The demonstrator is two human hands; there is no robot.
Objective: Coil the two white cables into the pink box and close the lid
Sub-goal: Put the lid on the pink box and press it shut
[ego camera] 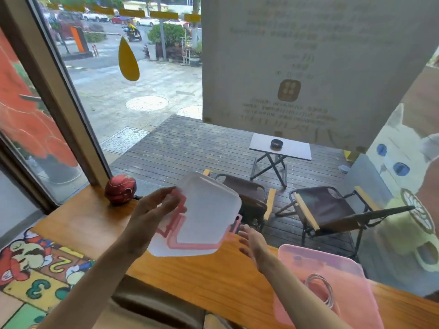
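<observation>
My left hand (154, 207) holds the translucent white lid (209, 210) with pink clasps by its left edge, tilted in the air above the wooden counter (202, 279). My right hand (251, 241) is open, fingers spread, just below the lid's right corner and not gripping it. The pink box (327, 264) stands on the counter at the lower right, without a lid. Inside it lies a coil of white cable (320, 290). I cannot tell whether it is one cable or two.
A red ball-shaped toy (120, 189) sits on the counter's far left corner by the window frame. A large glass window runs right behind the counter. A dark seat (152, 307) is below the counter's near edge.
</observation>
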